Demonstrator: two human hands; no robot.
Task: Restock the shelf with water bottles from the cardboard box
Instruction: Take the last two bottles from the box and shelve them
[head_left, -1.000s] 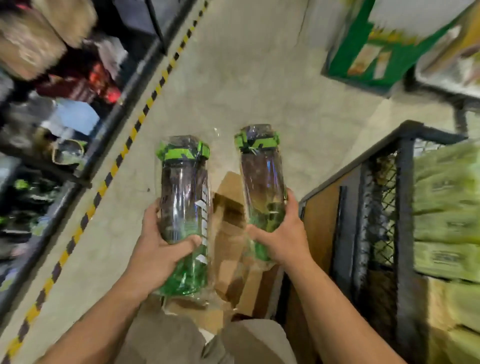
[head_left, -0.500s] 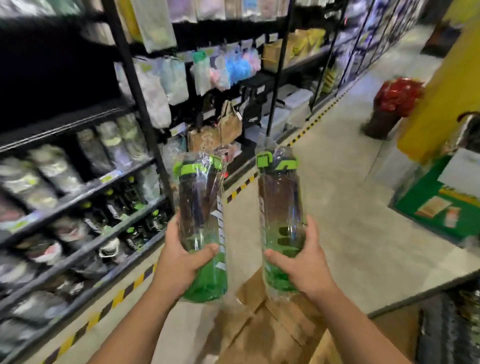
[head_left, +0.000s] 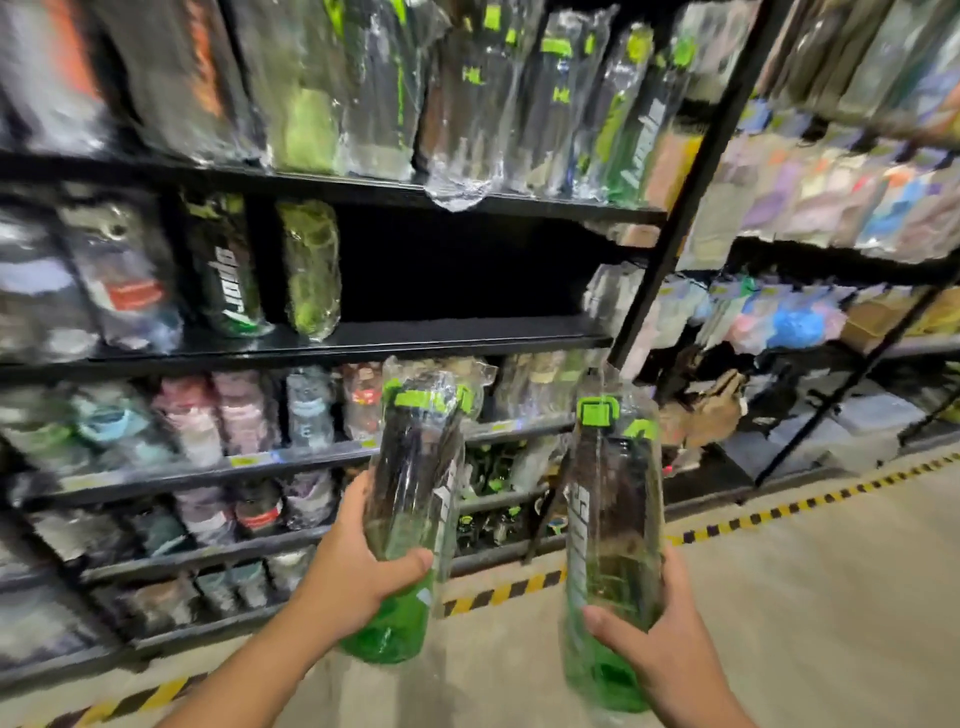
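Note:
My left hand (head_left: 358, 566) grips a plastic-wrapped water bottle (head_left: 415, 483) with a dark top, green base and lime lid, held upright. In my right hand (head_left: 660, 649) is a second, matching bottle (head_left: 613, 525), also upright. Both bottles hang in front of a black shelf rack. The middle shelf (head_left: 457, 332) has two similar green bottles (head_left: 311, 265) standing at its left and a dark open stretch to their right. The cardboard box is out of view.
The shelf above (head_left: 363, 187) is packed with wrapped bottles. Lower shelves (head_left: 208, 467) hold several other wrapped bottles. A black upright post (head_left: 675, 208) divides this rack from the neighbouring one (head_left: 805, 322) with colourful goods. Yellow-black tape (head_left: 779, 514) runs along the floor.
The view has swung from the floor and cardboard box up and left onto the shelf rack. Both hands keep their bottles, now raised closer to the middle shelf.

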